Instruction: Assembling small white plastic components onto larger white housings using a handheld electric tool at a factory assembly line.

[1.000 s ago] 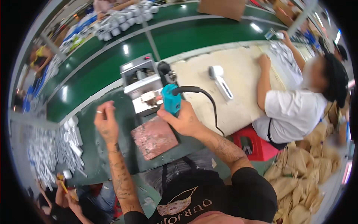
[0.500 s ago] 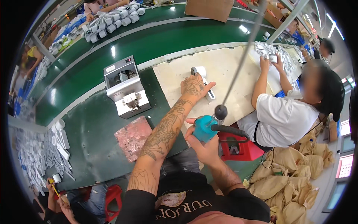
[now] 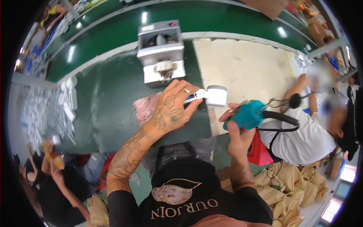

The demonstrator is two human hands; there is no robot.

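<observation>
My left hand point(image 3: 172, 108) is closed around the slim handle of a white appliance with a round cup-like head point(image 3: 216, 97) and a grey rim. It holds this appliance over the seam between the green table and the cream board, below the screw feeder point(image 3: 160, 56). The closed fingers of my right hand point(image 3: 239, 140) grip a teal electric screwdriver point(image 3: 247, 114), which lies tilted at the cream board's near edge. A black cable curves from its end. The screwdriver's tip is hard to make out, apart from the white appliance.
A worn pink pad point(image 3: 143, 109) lies left of the feeder's front. White and grey parts are heaped on the far left point(image 3: 43, 113). A co-worker in a white shirt point(image 3: 302, 138) sits on the right, near a red stool point(image 3: 259, 151) and tan sacks point(image 3: 283, 189). Beyond runs a green conveyor point(image 3: 223, 28).
My left hand has lifted the white appliance off the cream board and brought it left and nearer me. The view has turned left. My right hand still holds the electric screwdriver.
</observation>
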